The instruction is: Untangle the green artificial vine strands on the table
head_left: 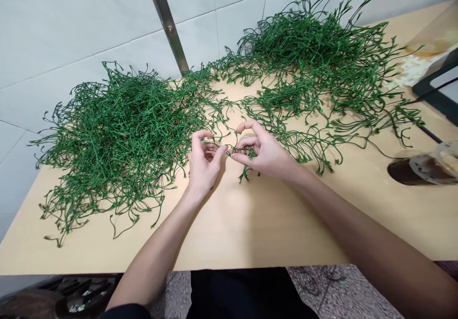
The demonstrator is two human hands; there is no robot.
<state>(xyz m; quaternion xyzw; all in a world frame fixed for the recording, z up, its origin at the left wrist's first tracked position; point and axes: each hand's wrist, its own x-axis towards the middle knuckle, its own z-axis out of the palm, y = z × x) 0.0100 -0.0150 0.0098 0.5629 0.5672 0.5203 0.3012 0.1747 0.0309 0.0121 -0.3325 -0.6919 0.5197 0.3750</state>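
My left hand (pixel 204 165) and my right hand (pixel 263 153) are close together over the table's middle. Thin green plastic stems (pixel 244 172) with small branching tips hang from the fingers of my right hand, which are closed on them. Between the hands runs a stem, and the thumb and fingers of my left hand pinch its end; the exact contact is partly hidden. A large tangled heap of green stems (pixel 125 118) lies to the left of my hands. Another heap (pixel 307 42) of the same stems sits at the back right, with looser strands spreading toward my right hand.
The pale wooden table (pixel 222 233) stands against a tiled wall (pixel 89 18) with a metal upright (pixel 167 21). A plastic cup of dark drink (pixel 422 169) lies or leans at the right. Behind it are white pieces (pixel 411 71) and a dark-framed object (pixel 438 87).
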